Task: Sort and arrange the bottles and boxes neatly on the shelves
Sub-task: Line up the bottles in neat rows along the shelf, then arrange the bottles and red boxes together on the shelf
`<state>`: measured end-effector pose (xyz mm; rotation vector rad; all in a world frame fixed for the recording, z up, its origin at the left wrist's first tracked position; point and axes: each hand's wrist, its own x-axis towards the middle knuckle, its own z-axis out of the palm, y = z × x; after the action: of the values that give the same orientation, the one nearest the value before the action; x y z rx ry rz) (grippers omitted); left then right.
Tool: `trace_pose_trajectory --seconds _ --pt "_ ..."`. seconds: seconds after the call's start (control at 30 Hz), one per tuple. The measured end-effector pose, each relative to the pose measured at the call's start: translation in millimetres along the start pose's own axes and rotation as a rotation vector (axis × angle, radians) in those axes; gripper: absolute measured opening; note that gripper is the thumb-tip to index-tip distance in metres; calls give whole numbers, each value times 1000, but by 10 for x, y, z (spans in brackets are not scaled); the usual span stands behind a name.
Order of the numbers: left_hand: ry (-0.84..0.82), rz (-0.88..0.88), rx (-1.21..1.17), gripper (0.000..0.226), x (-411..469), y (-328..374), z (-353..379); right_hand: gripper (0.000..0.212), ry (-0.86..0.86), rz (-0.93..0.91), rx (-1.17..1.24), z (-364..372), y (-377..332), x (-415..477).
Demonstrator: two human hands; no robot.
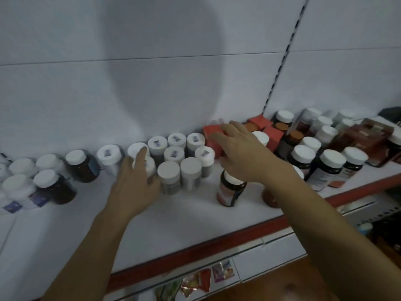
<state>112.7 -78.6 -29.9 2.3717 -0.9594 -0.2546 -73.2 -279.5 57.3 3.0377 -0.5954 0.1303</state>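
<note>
White panelled back wall [65, 83] behind long white shelf [184, 218] with red front lip. Against wall, landmark red box [211, 140]. Left of red box: cluster of white-capped bottles [173, 154], all upright. Right of red box: other red boxes [260, 122] and dark jars [301, 155] with white caps. Just in front of red box: dark bottle [230, 192], upright, long axis vertical. Right hand [245, 155] above that bottle's cap, fingers spread and straight, tips at red box; clearly nearer hand for it. Left hand [134, 187] well left of red box, fingers and thumb curved round small white bottle [148, 165]; blurred, seemingly gripped. Probably next: red box pushed rightward, toward its matching boxes.
</note>
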Motion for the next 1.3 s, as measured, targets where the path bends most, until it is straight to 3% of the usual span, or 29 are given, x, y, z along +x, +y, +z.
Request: trace_pose_trajectory --seconds 0.1,0.23,0.5,0.73,0.83,0.97,1.03,1.13,1.3 --pt "95 35 176 57 27 384 -44 54 5 36 -2 -110 416 -186" --pt "132 79 247 47 132 1038 13 54 12 65 1 -171 954 -431" --pt "-160 351 523 60 473 2127 437 53 -22 220 21 -304 2142 -1253" --pt "-221 579 690 64 869 2864 662 52 -83 457 37 -384 2940 -1759" --pt "-224 646 685 60 998 3123 803 41 -32 430 101 -344 3168 -1737" --pt "-319 762 442 44 1245 3504 1105 31 266 509 212 -243 3476 -1522" --pt "-342 777 368 44 1367 3678 1236 30 307 565 230 -190 3636 -1428" --pt "-282 803 426 45 1576 3799 1384 29 213 553 238 -123 3906 -1378" --pt "-338 745 461 33 1796 3770 1557 32 -26 407 185 -99 4252 -1331"
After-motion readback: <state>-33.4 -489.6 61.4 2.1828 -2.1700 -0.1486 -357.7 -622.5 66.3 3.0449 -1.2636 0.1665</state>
